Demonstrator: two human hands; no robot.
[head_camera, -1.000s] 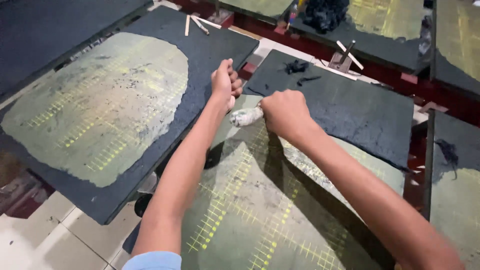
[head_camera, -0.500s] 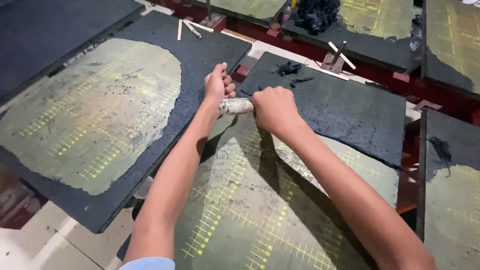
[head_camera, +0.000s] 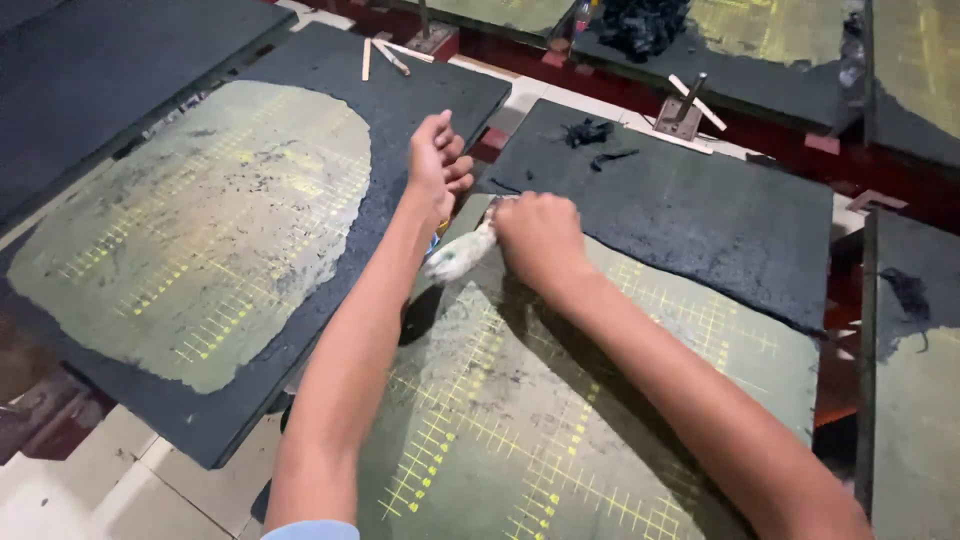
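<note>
Around you stood dark slate-grey boards (head_camera: 700, 215) marked with yellow grids, set close together on red supports (head_camera: 830, 145). Pale floor tiles (head_camera: 120, 490) showed below at your left. Wooden sticks (head_camera: 385, 55) lay on the far board.

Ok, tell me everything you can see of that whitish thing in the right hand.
The whitish tool looks like a stubby handle or rag-wrapped grip, smeared grey and dirty. Only one end shows; the rest is hidden inside the closed right hand. It lies tilted, low over the near edge of the grid-marked board, pointing toward the left forearm. What kind of tool it is cannot be told.
</note>
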